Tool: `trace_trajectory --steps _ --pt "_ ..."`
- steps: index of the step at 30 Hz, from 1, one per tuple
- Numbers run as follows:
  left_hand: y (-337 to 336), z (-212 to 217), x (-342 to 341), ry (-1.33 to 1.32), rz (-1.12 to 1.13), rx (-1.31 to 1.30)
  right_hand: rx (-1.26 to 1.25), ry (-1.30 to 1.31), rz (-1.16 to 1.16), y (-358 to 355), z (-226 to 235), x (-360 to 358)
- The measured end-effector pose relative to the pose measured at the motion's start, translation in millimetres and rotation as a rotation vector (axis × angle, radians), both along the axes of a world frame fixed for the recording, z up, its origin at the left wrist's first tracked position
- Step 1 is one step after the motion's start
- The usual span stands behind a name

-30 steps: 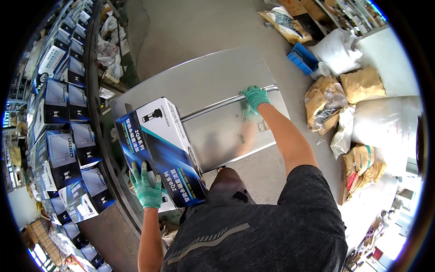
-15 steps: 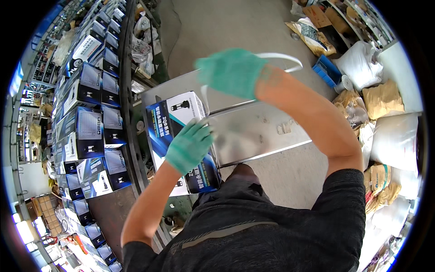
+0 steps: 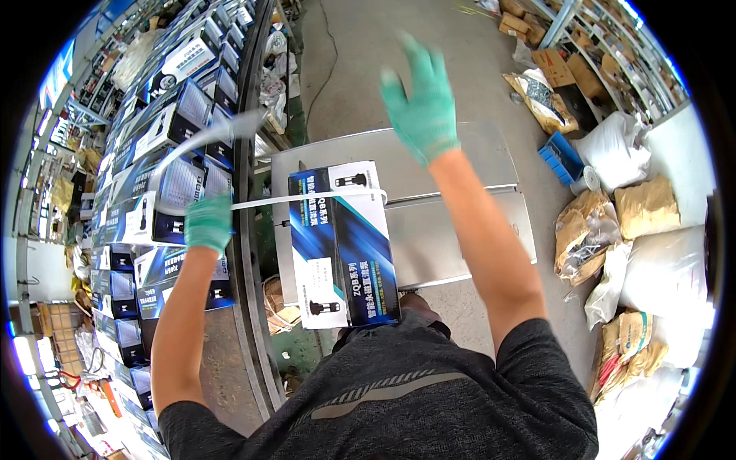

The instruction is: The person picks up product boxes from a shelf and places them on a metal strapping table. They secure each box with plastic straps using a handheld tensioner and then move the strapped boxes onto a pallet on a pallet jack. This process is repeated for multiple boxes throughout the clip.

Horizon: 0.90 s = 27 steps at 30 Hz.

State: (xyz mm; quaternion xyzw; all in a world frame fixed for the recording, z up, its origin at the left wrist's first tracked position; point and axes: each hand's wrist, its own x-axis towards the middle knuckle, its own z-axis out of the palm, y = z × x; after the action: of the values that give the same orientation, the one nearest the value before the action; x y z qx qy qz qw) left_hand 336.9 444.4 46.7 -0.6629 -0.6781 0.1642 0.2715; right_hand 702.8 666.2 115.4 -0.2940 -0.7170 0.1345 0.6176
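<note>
Strapping step in hand: white strap (image 3: 307,198) is pulled taut across blue-and-white box (image 3: 343,241) on steel table (image 3: 452,230) by clenched left hand (image 3: 208,222). Right hand (image 3: 423,103) raised, fingers spread, empty. Next, strap tightening probably needs sealing.

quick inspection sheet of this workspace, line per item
surface: steel table, bare right of the box
job's things: blue and white box lying flat; white strap across its far end
clutter: nothing seen on the table
grippers: left hand in a green glove, closed on the strap; right hand raised, fingers spread, empty
cables: dark cord on the floor beyond the table
surroundings: stacked boxes left; sacks right
</note>
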Motion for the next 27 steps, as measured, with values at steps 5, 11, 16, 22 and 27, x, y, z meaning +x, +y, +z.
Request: trace_trajectory --steps 5,11,16,22,27 --pt "-73 13 -79 0.115 0.063 0.155 -0.984 -0.698 0.176 -15 -227 -2" --pt "-108 30 -77 -0.037 0.292 -0.006 -1.229 -0.547 0.120 -40 -246 -42" --pt "-136 60 -82 0.007 0.524 -0.060 -1.224 -0.621 0.028 -40 -233 -49" --pt "-160 76 -104 -0.021 0.691 -0.172 -1.167 -0.629 -0.017 -46 -234 -54" --pt "-129 82 -65 -1.227 0.814 0.064 -1.125 -0.679 -0.114 -46 -237 -51"
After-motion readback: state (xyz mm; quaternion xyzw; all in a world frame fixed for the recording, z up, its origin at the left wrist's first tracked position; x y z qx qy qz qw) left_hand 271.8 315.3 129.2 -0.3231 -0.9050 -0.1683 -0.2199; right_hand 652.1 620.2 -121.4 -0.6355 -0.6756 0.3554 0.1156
